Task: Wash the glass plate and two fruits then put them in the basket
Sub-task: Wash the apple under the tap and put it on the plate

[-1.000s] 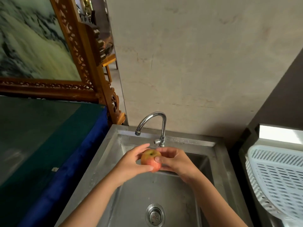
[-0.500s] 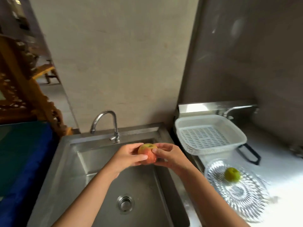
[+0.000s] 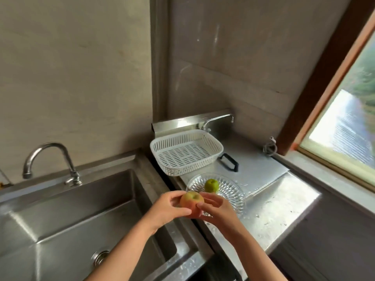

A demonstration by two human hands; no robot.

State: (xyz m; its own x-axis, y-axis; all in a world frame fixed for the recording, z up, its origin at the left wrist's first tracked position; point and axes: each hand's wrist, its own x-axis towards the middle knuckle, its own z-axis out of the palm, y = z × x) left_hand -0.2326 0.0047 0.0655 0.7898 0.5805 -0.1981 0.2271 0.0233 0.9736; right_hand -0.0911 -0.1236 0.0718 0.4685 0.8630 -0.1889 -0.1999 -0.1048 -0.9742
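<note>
You are standing at a steel counter (image 3: pixel 280 209) set in a corner of pale walls, with a window on the right and a deep sink (image 3: pixel 67 218) on the left under a curved tap (image 3: pixel 47 159). No water can be seen running from it.

Both of your hands are closed around the red-and-yellow apple (image 3: pixel 191 200): your left hand (image 3: pixel 169 209) cups it from the left with the thumb across its near side, and your right hand (image 3: pixel 218 211) presses in from the right, fingers curled behind it. The fruit sits above the ledge between sink and counter, at the near-left edge of the glass plate (image 3: pixel 229 191).

That plate rests on the counter to the right with the green fruit (image 3: pixel 211 185) lying on its far-left part. The white basket (image 3: pixel 185 152) stands farther back, just beyond the plate, and holds nothing you can see.

Judging by this, you are carrying the apple toward the basket, with the green fruit and plate yet to be washed. Your next move likely calls for passing the apple to one hand, lifting it over the plate and green fruit without knocking them, and lowering it gently onto the slotted floor of the basket.
</note>
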